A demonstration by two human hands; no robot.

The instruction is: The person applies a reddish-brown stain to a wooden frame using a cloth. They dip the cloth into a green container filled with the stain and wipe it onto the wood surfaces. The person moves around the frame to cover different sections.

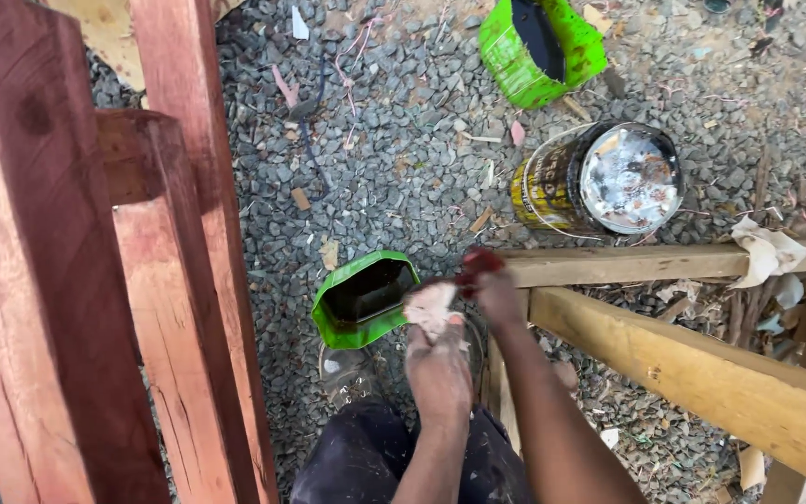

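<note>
A round metal can (599, 179) lies on its side on the gravel above the pale wooden beam, its shiny silver end facing the camera and a yellow-and-black label (543, 187) wrapped around its wall. A bright green plastic container (363, 299) with a dark inside sits open on the gravel just left of the person's hands. A second green container (538, 47) of the same colour lies near the top edge, well apart from it.

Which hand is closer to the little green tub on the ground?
Left. The left hand, holding a pale rag, is right beside the green tub. The right hand is farther over, by the wooden beam.
</note>
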